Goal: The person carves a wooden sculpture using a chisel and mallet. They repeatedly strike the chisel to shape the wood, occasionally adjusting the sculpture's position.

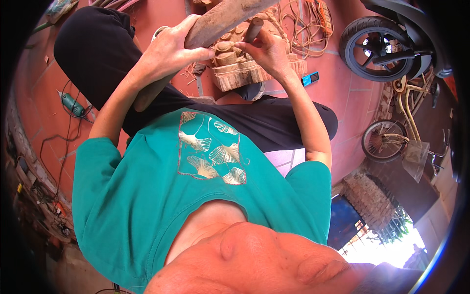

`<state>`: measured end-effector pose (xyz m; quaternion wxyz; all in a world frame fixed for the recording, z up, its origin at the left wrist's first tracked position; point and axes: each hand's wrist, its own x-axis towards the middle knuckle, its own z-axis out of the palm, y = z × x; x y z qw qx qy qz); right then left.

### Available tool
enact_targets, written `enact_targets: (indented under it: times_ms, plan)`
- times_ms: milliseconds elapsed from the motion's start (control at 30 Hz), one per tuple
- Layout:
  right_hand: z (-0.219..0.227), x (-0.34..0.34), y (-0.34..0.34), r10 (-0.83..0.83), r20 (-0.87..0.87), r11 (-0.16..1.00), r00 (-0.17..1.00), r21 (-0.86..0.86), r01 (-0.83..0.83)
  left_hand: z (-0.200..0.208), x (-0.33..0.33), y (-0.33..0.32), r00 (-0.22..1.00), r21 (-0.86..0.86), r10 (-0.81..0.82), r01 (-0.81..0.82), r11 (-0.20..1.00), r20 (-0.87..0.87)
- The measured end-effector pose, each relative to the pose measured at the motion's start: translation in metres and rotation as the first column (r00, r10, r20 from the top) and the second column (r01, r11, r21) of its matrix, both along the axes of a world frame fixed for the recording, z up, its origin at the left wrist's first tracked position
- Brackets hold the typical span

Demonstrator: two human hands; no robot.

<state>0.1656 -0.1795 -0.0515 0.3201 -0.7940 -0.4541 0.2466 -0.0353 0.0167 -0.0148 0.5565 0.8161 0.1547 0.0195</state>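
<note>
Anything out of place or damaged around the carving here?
Nothing looks clearly damaged. Slightly odd: a blue phone lies on the tiled floor close beside the carved wood, where it could get knocked; a green corded tool lies loose off to the left.

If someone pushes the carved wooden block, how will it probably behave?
The carved wooden block looks thick, so it is probably stiff and rather heavy. Its broad, angular shape suggests it would slide rather than roll.
</note>
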Motion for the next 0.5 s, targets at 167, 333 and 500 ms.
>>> enact_targets:
  times_ms: [167, 333, 500]
  plan:
    - [-0.004, -0.0028, -0.0009, 0.073, 0.119, 0.994, 0.99, -0.091, -0.062, 0.001, 0.0005, -0.0007, 0.998, -0.017, -0.021, 0.02, 1.0, -0.065]
    - [-0.0045, -0.0045, 0.0001, 0.109, 0.092, 0.994, 0.99, -0.019, -0.107, 0.0035, -0.001, -0.0002, 0.999, -0.023, 0.005, -0.006, 1.0, -0.032]
    - [-0.0093, -0.0049, 0.0012, 0.184, 0.171, 0.982, 0.968, 0.005, -0.188, 0.0069, -0.0018, -0.0011, 1.0, -0.052, 0.015, -0.014, 0.999, 0.004]
